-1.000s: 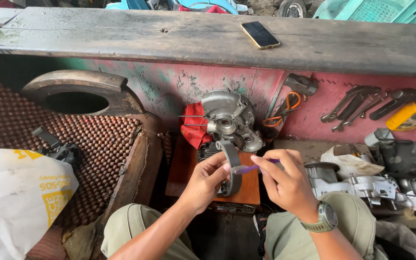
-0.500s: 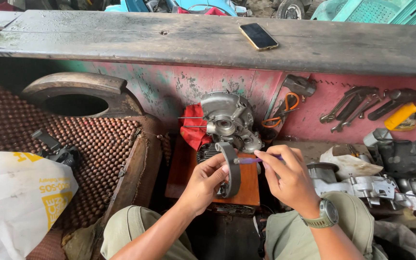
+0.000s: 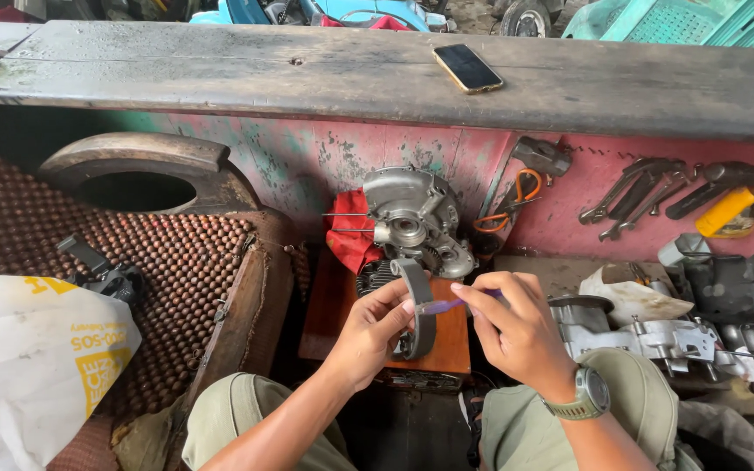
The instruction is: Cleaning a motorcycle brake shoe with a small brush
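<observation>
The left hand [image 3: 375, 330] is closed around a curved grey brake shoe [image 3: 415, 307], thumb and fingers pinching its lower half and holding it upright just in front of the engine casing [image 3: 414, 220]. The right hand [image 3: 517, 327] grips a thin purple tool [image 3: 440, 305], possibly a small brush or a pen; its tip touches the shoe's outer edge.

The shoe appears to be rigid metal with a bonded lining: moderately light, stiff, not fragile. It is best held by its bare ends or web, as the lining face may be dusty or greasy.

Below the casing sits a wooden block [image 3: 447, 340]. A red rag [image 3: 351, 235] lies left of the casing, orange-handled pliers [image 3: 508, 205] right of it, and a phone [image 3: 468, 68] on the bench [image 3: 220, 74] above.
</observation>
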